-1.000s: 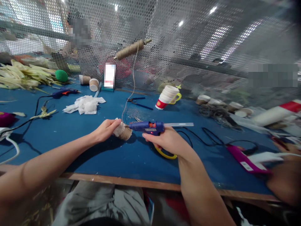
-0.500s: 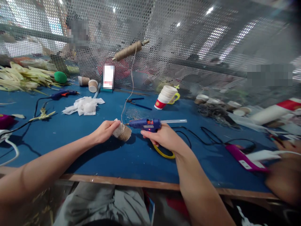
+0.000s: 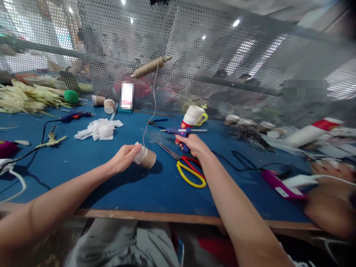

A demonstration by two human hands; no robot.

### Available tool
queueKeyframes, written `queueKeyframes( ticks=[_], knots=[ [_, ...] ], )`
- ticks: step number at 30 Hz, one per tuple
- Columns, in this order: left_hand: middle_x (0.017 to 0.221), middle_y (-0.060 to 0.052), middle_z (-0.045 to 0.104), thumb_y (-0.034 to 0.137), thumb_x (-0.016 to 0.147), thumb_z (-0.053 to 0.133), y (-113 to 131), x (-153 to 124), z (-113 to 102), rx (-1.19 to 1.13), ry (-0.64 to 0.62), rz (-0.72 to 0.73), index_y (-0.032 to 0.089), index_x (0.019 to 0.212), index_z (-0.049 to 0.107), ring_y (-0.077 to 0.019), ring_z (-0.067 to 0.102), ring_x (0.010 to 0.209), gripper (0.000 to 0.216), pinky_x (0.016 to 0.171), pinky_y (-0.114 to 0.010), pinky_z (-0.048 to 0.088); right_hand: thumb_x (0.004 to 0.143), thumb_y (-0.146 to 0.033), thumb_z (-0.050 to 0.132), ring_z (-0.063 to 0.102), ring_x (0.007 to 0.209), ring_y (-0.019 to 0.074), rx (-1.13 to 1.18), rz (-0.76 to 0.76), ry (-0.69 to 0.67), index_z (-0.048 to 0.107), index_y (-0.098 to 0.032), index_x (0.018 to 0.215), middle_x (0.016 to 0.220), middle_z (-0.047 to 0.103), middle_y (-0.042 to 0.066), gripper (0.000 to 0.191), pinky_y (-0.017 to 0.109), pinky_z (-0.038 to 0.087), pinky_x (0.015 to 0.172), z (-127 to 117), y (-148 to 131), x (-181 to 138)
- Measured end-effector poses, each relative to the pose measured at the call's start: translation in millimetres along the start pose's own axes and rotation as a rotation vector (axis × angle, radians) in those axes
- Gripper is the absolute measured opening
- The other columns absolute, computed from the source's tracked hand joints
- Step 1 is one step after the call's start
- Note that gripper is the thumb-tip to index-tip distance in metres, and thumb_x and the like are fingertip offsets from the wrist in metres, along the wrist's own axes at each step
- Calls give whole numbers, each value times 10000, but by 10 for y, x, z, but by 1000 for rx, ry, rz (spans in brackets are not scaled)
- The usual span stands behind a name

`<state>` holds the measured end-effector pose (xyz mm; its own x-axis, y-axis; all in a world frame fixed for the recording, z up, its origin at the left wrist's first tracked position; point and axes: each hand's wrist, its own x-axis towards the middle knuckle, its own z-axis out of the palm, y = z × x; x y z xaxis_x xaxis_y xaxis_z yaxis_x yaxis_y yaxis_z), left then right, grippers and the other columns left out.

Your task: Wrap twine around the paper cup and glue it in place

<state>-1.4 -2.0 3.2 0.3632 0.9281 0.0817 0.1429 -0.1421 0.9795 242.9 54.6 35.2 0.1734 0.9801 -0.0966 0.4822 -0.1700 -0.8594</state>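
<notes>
My left hand [image 3: 124,157] is closed round a small paper cup [image 3: 145,157] partly wrapped in brown twine, held on its side just above the blue table [image 3: 83,174]. A strand of twine [image 3: 151,100] runs from the cup up to a twine spool [image 3: 148,67] hanging on the mesh screen. My right hand [image 3: 191,144] grips a blue glue gun [image 3: 178,131], held out farther back over the table with its nozzle pointing left, well away from the cup. Yellow and red scissors [image 3: 189,170] lie on the table below my right wrist.
A perforated metal screen [image 3: 222,66] closes the far side. On the table lie white gauze [image 3: 98,129], a second glue gun [image 3: 73,116], a cup wound with white cord [image 3: 194,115], dried leaves [image 3: 25,98], black cables and a magenta tool [image 3: 280,184]. Another person's arm [image 3: 328,207] is at right.
My right hand has carried the glue gun away from the cup, backward and a little right. The scissors beneath it now show. My left hand keeps the cup in place.
</notes>
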Motion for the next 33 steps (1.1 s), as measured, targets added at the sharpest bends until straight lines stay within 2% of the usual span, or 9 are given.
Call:
queueKeyframes(
  ticks=[5, 9, 13, 15, 18, 20, 22, 27, 33],
  knots=[
    [649, -48, 563, 522, 772, 329, 13, -13, 1, -1, -17, 2, 50, 795, 604, -124, 455, 582, 547, 564, -230, 365, 677, -312, 579, 485, 431, 102, -150, 6, 87, 497, -141, 527, 451, 503, 10, 242, 230, 414, 452, 79, 156, 216],
    [657, -55, 569, 515, 780, 311, 0, -20, -1, 46, -31, 27, 42, 824, 607, -131, 461, 584, 560, 565, -238, 367, 604, -320, 640, 571, 723, 236, -329, -8, 175, 495, -147, 487, 578, 570, 99, 255, 300, 421, 608, 70, 129, 272],
    [656, -52, 566, 515, 775, 318, 0, -34, 7, 73, -25, 44, 52, 821, 604, -141, 465, 602, 546, 565, -237, 371, 642, -315, 612, 477, 991, 294, -405, -65, 160, 578, -120, 594, 831, 597, 181, 204, 338, 363, 772, 127, -62, 117],
    [648, -47, 553, 509, 779, 316, 7, -47, 15, 72, -34, 48, 55, 794, 598, -135, 452, 597, 535, 562, -236, 364, 672, -411, 568, 509, 940, 261, -390, -115, 44, 611, -124, 630, 828, 612, 151, 293, 322, 364, 777, 231, -171, -36],
    [625, -27, 510, 497, 790, 311, 17, -70, 25, 73, -62, 49, 62, 739, 579, -111, 410, 572, 513, 548, -225, 337, 719, -544, 438, 562, 775, 155, -279, -174, -237, 646, -171, 700, 805, 640, 58, 428, 250, 404, 706, 458, -287, -272],
    [602, -8, 473, 489, 794, 313, 21, -81, 28, 78, -72, 51, 67, 723, 565, -95, 373, 552, 497, 529, -214, 308, 731, -545, 420, 553, 756, 129, -11, -165, -523, 639, -159, 747, 839, 635, 54, 444, 238, 407, 693, 598, -325, -388],
    [578, 7, 439, 486, 791, 325, 25, -84, 30, 77, -77, 51, 69, 719, 559, -85, 344, 537, 483, 511, -207, 281, 701, -484, 508, 541, 721, 111, 229, -151, -623, 620, -145, 743, 811, 629, 49, 360, 236, 405, 685, 681, -343, -463],
    [586, 6, 444, 495, 780, 342, 34, -53, 45, -35, -64, -17, 65, 764, 563, -83, 351, 526, 484, 513, -210, 286, 590, -304, 667, 519, 699, 92, 467, -222, -448, 593, -152, 667, 761, 614, 17, 186, 243, 384, 718, 609, -349, -577],
    [594, -8, 471, 492, 770, 362, 48, -44, 60, -113, -72, -66, 66, 725, 562, -85, 367, 523, 474, 503, -208, 286, 670, -422, 584, 520, 752, 139, 254, -284, -359, 630, -161, 694, 776, 619, 44, 266, 297, 370, 757, 543, -302, -586]
  ],
)
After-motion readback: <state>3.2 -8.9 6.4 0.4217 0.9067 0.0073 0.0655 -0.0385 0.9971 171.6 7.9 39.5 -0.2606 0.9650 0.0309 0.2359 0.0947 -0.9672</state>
